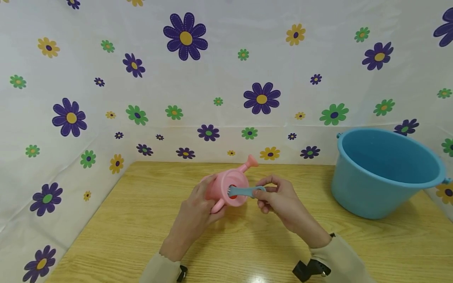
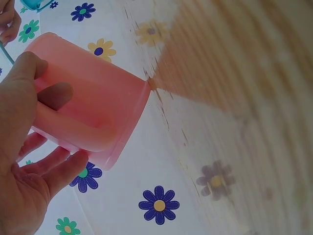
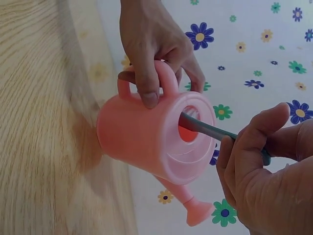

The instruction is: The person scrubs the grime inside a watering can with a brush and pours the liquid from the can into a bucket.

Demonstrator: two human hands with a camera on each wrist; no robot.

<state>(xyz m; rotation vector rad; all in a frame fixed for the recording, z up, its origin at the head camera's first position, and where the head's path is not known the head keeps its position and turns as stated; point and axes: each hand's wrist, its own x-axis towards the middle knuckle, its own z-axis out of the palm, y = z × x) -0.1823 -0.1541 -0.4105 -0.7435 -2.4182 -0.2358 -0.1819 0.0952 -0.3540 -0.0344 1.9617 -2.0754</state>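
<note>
A pink toy watering can (image 1: 217, 189) is tilted over the wooden table, its round opening turned toward the right hand and its spout (image 1: 251, 161) pointing away to the right. My left hand (image 1: 198, 206) grips it around the handle and body; in the left wrist view the thumb lies through the handle loop (image 2: 73, 129). Between thumb and fingers, my right hand (image 1: 279, 198) pinches the handle of a small blue toy rake (image 1: 244, 191). Its pronged end sits in the can's opening, partly hidden there. Something reddish shows inside the opening in the right wrist view.
A large blue bucket (image 1: 375, 196) stands on the table (image 1: 141, 236) at the right. Behind and to the left hangs a white flower-print sheet (image 1: 219, 70). Dark straps sit at both wrists, below beige sleeves (image 1: 339, 259).
</note>
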